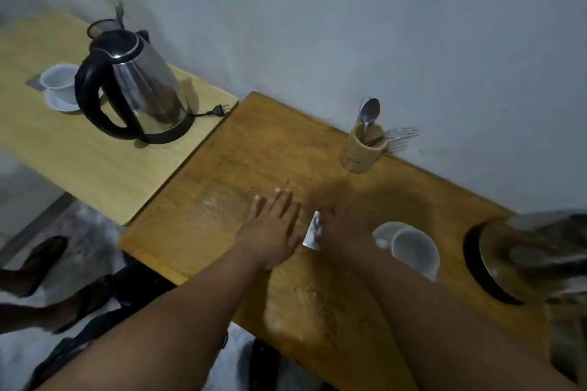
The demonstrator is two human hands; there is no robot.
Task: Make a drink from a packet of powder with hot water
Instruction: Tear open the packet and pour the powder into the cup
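A small white powder packet [313,232] lies on the brown wooden table [254,152] between my hands. My left hand [273,225] rests flat beside it, fingers spread, holding nothing. My right hand [344,228] lies over the packet's right edge; its fingers are blurred, so whether it grips the packet is unclear. A white cup on a saucer [413,251] stands just right of my right hand. A steel kettle [533,257] on a black base sits at the far right, blurred.
A wooden holder [363,149] with a spoon and forks stands by the wall. On the lighter side table [89,162] are a second steel kettle [136,86] with its plug, and another white cup on a saucer [58,86]. Feet in sandals lie below left.
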